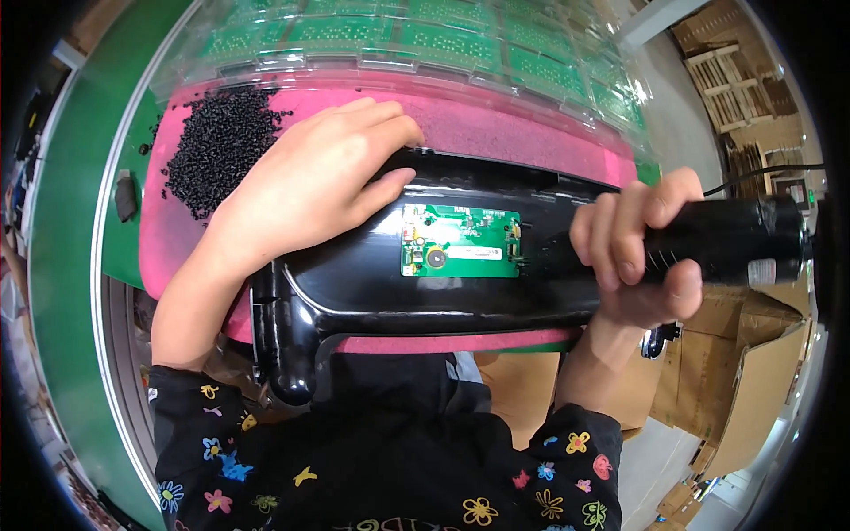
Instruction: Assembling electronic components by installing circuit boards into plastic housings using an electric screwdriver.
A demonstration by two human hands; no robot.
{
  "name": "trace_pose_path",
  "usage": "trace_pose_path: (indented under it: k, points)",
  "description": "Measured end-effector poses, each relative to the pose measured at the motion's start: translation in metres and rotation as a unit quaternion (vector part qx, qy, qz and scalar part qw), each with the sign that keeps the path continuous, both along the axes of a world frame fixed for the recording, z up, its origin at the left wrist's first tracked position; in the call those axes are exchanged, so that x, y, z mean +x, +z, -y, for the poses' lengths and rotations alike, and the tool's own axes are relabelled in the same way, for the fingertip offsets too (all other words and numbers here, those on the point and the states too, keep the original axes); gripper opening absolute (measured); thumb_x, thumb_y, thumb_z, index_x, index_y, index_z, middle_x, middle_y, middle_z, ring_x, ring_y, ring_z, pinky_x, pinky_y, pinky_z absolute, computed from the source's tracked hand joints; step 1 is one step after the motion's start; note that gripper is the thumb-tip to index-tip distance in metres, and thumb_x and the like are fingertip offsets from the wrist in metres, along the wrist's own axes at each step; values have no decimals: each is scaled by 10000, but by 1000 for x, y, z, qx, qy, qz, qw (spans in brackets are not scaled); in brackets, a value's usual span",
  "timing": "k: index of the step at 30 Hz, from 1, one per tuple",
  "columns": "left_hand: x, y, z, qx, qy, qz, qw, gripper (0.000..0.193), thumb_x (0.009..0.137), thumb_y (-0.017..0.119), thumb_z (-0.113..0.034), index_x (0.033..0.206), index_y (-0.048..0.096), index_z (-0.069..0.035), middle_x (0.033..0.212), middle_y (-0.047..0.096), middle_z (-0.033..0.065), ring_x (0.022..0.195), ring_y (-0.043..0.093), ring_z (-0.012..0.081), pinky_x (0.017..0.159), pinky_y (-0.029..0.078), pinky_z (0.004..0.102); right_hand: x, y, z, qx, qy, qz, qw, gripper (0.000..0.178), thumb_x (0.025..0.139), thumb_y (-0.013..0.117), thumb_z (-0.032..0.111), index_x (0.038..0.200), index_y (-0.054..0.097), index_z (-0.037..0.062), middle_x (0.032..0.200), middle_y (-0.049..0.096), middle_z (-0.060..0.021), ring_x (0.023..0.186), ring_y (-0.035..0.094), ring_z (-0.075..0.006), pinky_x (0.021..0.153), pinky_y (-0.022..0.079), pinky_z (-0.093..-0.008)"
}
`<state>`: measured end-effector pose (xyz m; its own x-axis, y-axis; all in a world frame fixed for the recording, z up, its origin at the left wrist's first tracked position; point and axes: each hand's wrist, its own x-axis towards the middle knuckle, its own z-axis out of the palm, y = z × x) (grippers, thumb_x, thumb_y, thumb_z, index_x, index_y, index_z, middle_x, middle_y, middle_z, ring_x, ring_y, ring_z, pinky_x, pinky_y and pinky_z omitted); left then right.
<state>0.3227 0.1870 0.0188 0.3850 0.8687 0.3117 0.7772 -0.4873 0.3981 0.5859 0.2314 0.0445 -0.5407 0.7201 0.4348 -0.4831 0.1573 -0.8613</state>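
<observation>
A long, glossy black plastic housing (pixel 381 296) lies across the pink mat in front of me. Set in its middle is a green circuit board (pixel 460 241) with a round dark part and a white label. My left hand (pixel 328 164) is closed on the housing's far edge, its thumb on the near side of that edge. In my right hand (pixel 637 248) is a thick black electric screwdriver (pixel 730 239), fingers wrapped round its body over the housing's right part. Its tip is hidden behind the hand.
A heap of small black screws (pixel 221 142) sits on the pink mat (pixel 513 124), left of the housing. Clear plastic trays with green boards (pixel 425 40) stand along the far side. A dark small object (pixel 126 196) lies at left. Cardboard boxes (pixel 735 363) stand at right.
</observation>
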Motion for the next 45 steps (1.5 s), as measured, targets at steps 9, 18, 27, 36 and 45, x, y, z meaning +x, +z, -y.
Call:
trace_pose_path:
  k: [9, 18, 27, 36, 45]
  points:
    - [5, -2, -2, -5, 5, -26, 1000, 265, 831, 646, -128, 1036, 580, 27, 945, 592, 169, 943, 569, 367, 819, 473, 428, -4, 2, -11, 95, 164, 41, 981, 452, 790, 794, 260, 1043, 465, 79, 653, 491, 19, 490, 461, -93, 481, 365, -254]
    - [2, -4, 1, 3, 1, -25, 1000, 247, 827, 639, -111, 1026, 584, 25, 928, 592, 173, 919, 571, 366, 793, 473, 429, -12, 4, 10, -20, 35, 24, 999, 411, 778, 725, 350, 904, 436, 86, 581, 463, 32, 437, 424, -82, 466, 362, -248]
    - [-6, 10, 2, -53, -36, -4, 998, 187, 773, 688, -86, 891, 593, 22, 822, 612, 176, 789, 597, 388, 700, 482, 440, 3, -5, -14, -259, -87, -206, 940, 201, 934, 608, 192, 1042, 552, 31, 790, 501, 3, 702, 500, -112, 712, 452, -303]
    - [13, 3, -2, -78, 3, -117, 990, 238, 816, 676, -171, 827, 580, 47, 748, 546, 228, 745, 556, 426, 656, 433, 464, 25, -30, 32, -43, -398, -159, 903, 362, 800, 652, -24, 1113, 488, 54, 1150, 436, -65, 977, 440, -126, 843, 399, -276]
    - [-14, 27, 75, 110, 70, -100, 986, 262, 897, 586, -24, 1146, 603, 59, 1079, 648, 217, 985, 628, 322, 755, 498, 349, 235, -187, 104, 28, -731, 83, 676, 314, 770, 565, -77, 1001, 401, 57, 931, 391, -35, 783, 366, -120, 721, 372, -249]
